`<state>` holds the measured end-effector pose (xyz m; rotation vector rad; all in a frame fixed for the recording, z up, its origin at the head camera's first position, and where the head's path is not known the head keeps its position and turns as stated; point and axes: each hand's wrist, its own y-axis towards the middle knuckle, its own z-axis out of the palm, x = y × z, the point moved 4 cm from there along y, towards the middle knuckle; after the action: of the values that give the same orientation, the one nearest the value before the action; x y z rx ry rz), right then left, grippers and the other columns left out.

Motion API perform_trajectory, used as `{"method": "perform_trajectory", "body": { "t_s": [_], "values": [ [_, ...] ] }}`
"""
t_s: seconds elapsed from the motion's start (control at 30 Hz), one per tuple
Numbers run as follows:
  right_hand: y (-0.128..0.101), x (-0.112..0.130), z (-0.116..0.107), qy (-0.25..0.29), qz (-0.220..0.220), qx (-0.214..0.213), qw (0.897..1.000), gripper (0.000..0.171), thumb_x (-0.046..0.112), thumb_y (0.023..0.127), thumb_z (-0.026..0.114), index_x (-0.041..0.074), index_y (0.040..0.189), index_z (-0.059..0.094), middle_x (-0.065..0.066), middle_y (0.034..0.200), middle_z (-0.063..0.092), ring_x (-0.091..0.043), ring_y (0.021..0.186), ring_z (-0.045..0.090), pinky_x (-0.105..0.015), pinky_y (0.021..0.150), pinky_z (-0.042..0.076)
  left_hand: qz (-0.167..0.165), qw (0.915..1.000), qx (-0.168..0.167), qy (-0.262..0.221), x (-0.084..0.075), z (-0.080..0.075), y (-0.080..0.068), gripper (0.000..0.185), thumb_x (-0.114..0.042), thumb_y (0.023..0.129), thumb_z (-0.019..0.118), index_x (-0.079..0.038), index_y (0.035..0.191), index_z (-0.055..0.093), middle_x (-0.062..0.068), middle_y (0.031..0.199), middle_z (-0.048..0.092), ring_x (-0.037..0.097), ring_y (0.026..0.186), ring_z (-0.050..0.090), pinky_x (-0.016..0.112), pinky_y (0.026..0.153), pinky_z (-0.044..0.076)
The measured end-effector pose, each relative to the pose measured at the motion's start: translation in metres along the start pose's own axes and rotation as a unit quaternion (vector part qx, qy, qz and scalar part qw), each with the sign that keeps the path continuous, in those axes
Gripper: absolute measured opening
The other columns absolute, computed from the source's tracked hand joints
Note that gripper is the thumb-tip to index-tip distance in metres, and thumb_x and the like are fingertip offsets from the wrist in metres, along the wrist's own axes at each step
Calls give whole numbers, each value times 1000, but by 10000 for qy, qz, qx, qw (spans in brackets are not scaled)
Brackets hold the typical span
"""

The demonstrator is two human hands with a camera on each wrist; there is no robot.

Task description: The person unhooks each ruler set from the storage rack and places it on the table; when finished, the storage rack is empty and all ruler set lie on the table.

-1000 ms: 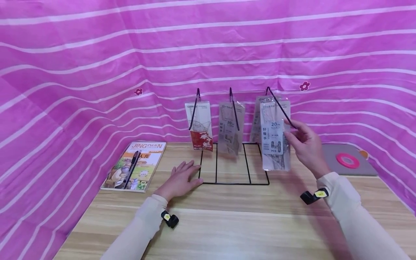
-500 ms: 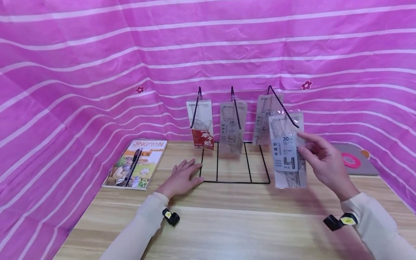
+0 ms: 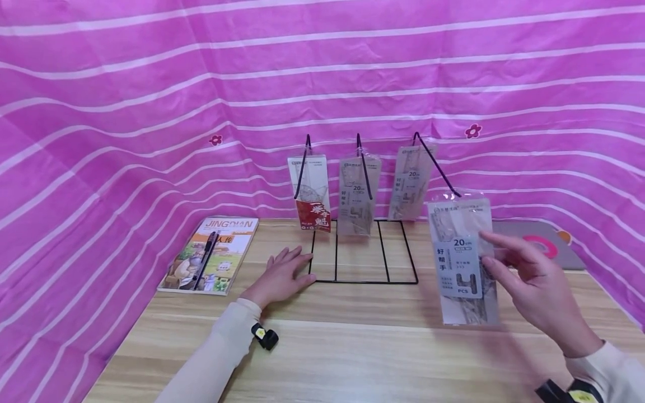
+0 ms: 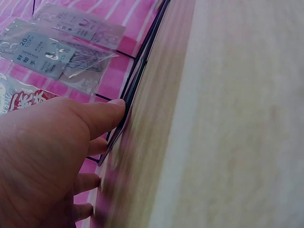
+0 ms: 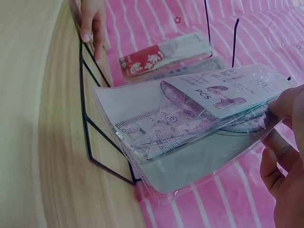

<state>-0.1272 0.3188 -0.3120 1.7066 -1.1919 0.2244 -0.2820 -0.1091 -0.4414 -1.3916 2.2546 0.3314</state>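
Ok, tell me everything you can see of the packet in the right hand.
The packet is a see-through sleeve, apparently plastic, shiny, with a pale backing. Its light-blue label reads "20 cm" and "4 PCS" beside Chinese characters. Inside, the right wrist view shows a clear ruler and a set square marked 45. It is held roughly upright above the table, the right hand pinching one side edge. In the head view its top overlaps the rightmost wire hook's tip; whether they touch is unclear.
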Motion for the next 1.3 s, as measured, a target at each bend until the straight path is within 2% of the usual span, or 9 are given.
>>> {"method": "perform_trajectory", "body": {
  "t_s": [0.17,0.27,0.43,0.67,0.77,0.9,1.0,1.13,1.3],
  "values": [
    [-13,10,-8,91,-443,-34,9990,49,-23,90,65,-10,137,61,6,103,69,0,91,67,-7,82,54,53,10000,-13,16,-1,1,2,66,-53,103,63,-23,159,48,14,174,27,47,162,13,75,127,3],
    [-19,12,-14,-38,-445,-56,9990,53,-27,87,64,-10,136,62,9,102,70,3,91,67,-6,82,53,76,10000,-11,5,-2,1,3,66,-52,102,63,-22,159,48,14,174,27,48,162,13,75,126,3],
    [-22,-3,-27,-303,33,-107,9995,54,-25,89,65,-6,140,62,15,98,71,7,81,67,-6,71,53,42,10000,45,29,-3,4,7,67,-55,102,62,-25,160,46,11,175,25,45,163,11,73,128,2],
    [-12,-51,-36,-642,852,-67,9943,50,-4,97,70,5,145,61,19,88,69,3,68,65,-14,57,51,24,10000,33,29,-2,2,6,68,-55,102,62,-25,160,46,11,175,24,45,163,10,73,127,1],
    [-1,-73,-33,-874,1110,260,9896,49,4,100,70,6,148,59,19,90,68,4,72,63,-13,60,51,-2,10000,3,53,0,0,3,68,-56,102,61,-25,161,45,11,175,24,45,163,10,74,127,1],
    [12,-99,-23,-1130,1496,975,9774,49,16,105,67,7,152,55,-6,104,76,8,82,63,-14,67,52,-4,10000,-25,58,3,-2,1,68,-56,102,62,-25,161,45,12,175,24,46,163,10,74,127,1],
    [17,-115,-14,-1151,1919,1520,9627,53,26,107,64,9,155,51,-26,119,72,0,91,66,-20,71,55,22,10000,3,36,2,0,1,68,-55,102,62,-24,160,46,13,175,24,47,162,11,74,126,1],
    [24,-135,0,-1020,2441,2019,9430,59,33,107,63,9,159,45,-28,127,69,-17,100,68,-28,72,59,9,10000,12,9,1,0,1,68,-55,102,63,-24,160,46,13,175,24,47,162,11,74,126,0],
    [36,-152,11,-849,2566,2196,9374,62,30,105,67,1,156,46,-31,122,70,-22,98,71,-28,71,62,7,10000,-23,8,1,0,1,68,-54,102,63,-23,160,46,13,175,25,46,163,10,75,126,0]
  ]
}}
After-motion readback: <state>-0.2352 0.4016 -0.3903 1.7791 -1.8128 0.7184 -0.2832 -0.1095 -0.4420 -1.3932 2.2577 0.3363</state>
